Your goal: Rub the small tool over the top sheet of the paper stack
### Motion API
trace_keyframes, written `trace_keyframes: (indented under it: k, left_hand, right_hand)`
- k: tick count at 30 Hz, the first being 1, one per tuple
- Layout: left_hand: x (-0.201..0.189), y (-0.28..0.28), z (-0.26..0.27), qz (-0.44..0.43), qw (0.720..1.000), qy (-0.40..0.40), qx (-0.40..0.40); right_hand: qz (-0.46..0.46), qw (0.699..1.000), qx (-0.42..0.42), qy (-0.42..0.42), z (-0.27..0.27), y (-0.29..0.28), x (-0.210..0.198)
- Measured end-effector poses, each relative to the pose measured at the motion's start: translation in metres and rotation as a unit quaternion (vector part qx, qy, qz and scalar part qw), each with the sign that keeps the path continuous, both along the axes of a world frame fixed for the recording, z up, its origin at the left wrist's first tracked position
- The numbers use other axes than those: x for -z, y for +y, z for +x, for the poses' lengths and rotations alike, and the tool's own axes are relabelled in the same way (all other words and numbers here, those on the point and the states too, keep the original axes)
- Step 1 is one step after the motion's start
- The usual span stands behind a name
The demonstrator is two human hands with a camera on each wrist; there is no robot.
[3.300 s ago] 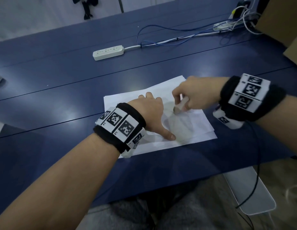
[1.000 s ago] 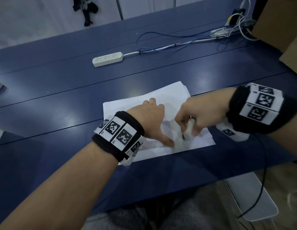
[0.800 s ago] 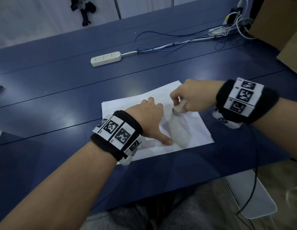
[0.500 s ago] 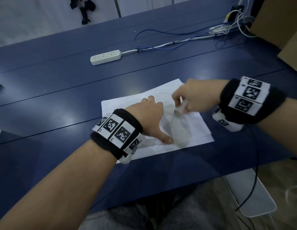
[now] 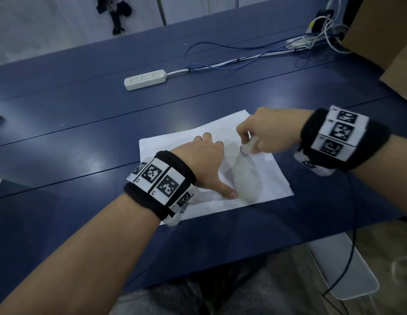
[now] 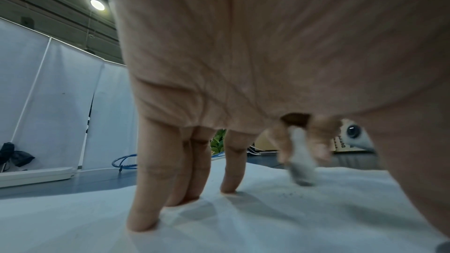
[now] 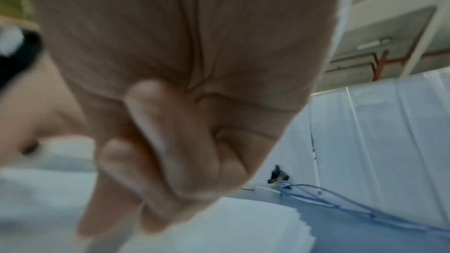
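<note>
A stack of white paper sheets [image 5: 168, 146] lies on the blue table [image 5: 84, 123]. My left hand [image 5: 204, 160] presses down on the paper with straight, spread fingers [image 6: 148, 189], thumb stretched toward me. My right hand [image 5: 264, 135] pinches a small white eraser [image 5: 249, 146], whose grey tip touches the paper at the far end of a smudged grey patch [image 5: 248, 178]. In the left wrist view the eraser [image 6: 300, 163] is blurred, with dark crumbs on the sheet beside it. The right wrist view shows curled fingers [image 7: 170, 161] over the paper [image 7: 243, 224].
A white power strip [image 5: 144, 79] lies further back on the table, its cord and blue cables [image 5: 220, 62] running to the far right corner. Cardboard [image 5: 380, 30] stands at the right. A black wire hangs from my right wrist over the table's near edge.
My right hand has rubbed the eraser back and forth over the grey patch: near the front edge a second ago, now back at the far end. My left hand stayed pressed on the paper.
</note>
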State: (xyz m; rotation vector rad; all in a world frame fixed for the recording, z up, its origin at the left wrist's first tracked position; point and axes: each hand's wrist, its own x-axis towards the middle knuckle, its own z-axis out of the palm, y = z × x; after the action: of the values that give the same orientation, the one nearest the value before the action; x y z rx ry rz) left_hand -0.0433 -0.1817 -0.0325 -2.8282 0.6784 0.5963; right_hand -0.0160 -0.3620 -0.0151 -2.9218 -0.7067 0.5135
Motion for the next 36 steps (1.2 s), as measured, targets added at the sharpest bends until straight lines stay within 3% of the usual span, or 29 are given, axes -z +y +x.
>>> trace_keyframes:
  k: [4,6,10,16,21,23,27,33,36]
  left_hand:
    - [0.000,0.000,0.000,0.000,1.000,-0.001,-0.001]
    - [0.000,0.000,0.000,-0.003,1.000,0.001,0.000]
    - [0.001,0.002,0.001,-0.023,1.000,0.004,0.003]
    - [0.000,0.001,0.001,-0.036,0.999,0.015,0.006]
    - [0.001,0.001,0.002,-0.038,0.999,0.023,0.001]
    - [0.002,0.001,0.002,-0.039,0.999,0.023,-0.002]
    - [0.002,0.000,0.003,-0.035,0.999,0.021,-0.002]
    - [0.001,0.000,0.002,-0.032,0.999,0.029,-0.005]
    - [0.002,0.001,0.002,-0.034,0.999,0.026,-0.006]
  right_hand:
    - [-0.035,0.987,-0.084,0.130,-0.021,0.000,-0.002]
    - [-0.042,0.991,-0.068,0.110,-0.016,0.003,-0.002]
    - [-0.008,1.000,0.003,-0.008,0.001,0.005,-0.002]
    - [-0.026,0.989,-0.081,0.118,-0.023,-0.001,-0.001]
    - [0.009,1.000,0.010,-0.005,-0.001,-0.002,0.002]
    - [0.010,1.000,-0.004,0.012,-0.005,-0.004,0.003]
    - [-0.008,0.987,-0.089,0.133,-0.028,-0.001,0.000]
    - [0.003,1.000,0.003,-0.026,-0.005,-0.001,0.000]
    - [0.007,0.996,-0.051,0.072,-0.017,-0.009,0.000]
